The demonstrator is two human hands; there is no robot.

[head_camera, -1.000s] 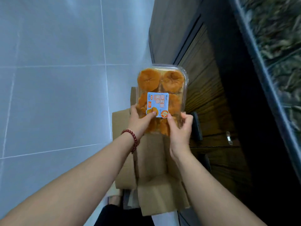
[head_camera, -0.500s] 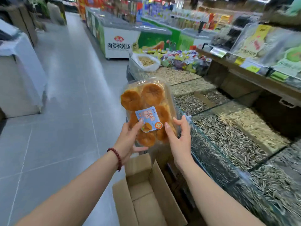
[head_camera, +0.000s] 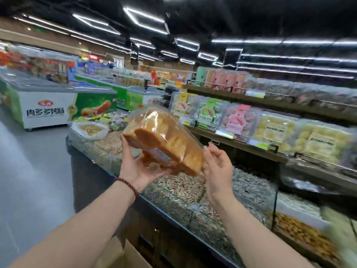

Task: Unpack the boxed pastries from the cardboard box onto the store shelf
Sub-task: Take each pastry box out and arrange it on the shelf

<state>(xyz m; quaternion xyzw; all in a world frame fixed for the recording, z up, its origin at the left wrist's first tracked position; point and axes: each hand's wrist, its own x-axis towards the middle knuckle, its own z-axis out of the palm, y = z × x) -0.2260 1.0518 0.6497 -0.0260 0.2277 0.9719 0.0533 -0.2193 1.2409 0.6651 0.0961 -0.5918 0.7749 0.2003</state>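
Left hand (head_camera: 139, 169) has its fingers (head_camera: 155, 174) curled in under the pastry box (head_camera: 164, 136), with the thumb (head_camera: 126, 151) running up the near-left side, so that's the hand doing the carrying. Right hand (head_camera: 218, 171) is way looser: fingers half bent and a bit apart, palm facing the box's right end. The top fingertips sit right at the plastic edge, but I honestly can't tell if they touch. There's a dark red bead bracelet (head_camera: 127, 183) on the left wrist.

The box itself is a clear plastic clamshell, tilted, packed with golden-brown pastries pressed up against the plastic. Its blue label (head_camera: 164, 155) is on the face turned down toward the palm. It's up in the air above the seed bins, near the shelf (head_camera: 251, 146) but not on it.

Under the hands is a long low counter (head_camera: 173, 190) with glass-fronted bins of sunflower seeds and other seeds or nuts. To the right, the wooden shelf runs in two tiers, loaded with clear packs of pink, green and yellow sweets, with price tags along the front edge. A corner of the cardboard box (head_camera: 123, 256) pokes in at the bottom, just beside the counter base.

Further out there are chest freezers (head_camera: 48, 105) with green and white sides, a grey glossy floor (head_camera: 29, 171), and a dark ceiling with strip lights (head_camera: 143, 18). It's all pretty motion-blurred.
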